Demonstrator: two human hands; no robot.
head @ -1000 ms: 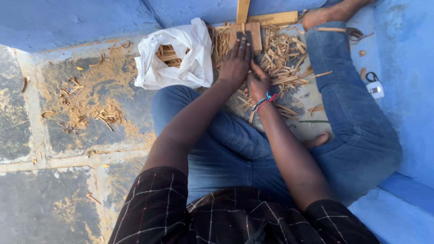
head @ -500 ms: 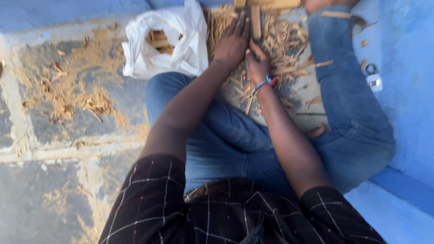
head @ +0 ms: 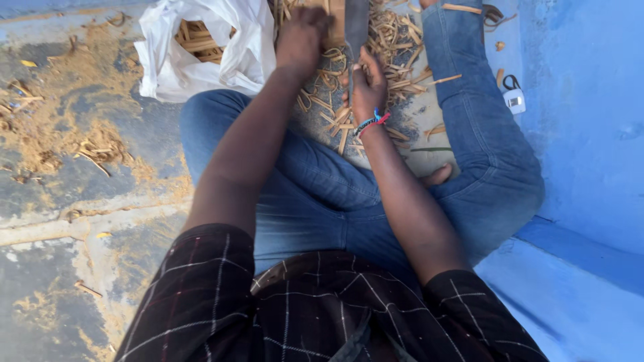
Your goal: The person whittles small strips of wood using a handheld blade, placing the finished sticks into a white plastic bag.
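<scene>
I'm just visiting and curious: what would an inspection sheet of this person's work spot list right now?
Surface: stone floor, worn, dusted with sawdust.
Job's things: flat dark blade held upright over a wooden piece at the top edge.
Clutter: wood shavings strewn between the legs; white plastic bag holding wood strips.
Hands: left hand presses on the wooden piece; right hand grips the blade, a beaded bracelet on its wrist.
Cables: nothing seen.
Surroundings: blue wall; small black and white object at its foot, too small to identify.
</scene>
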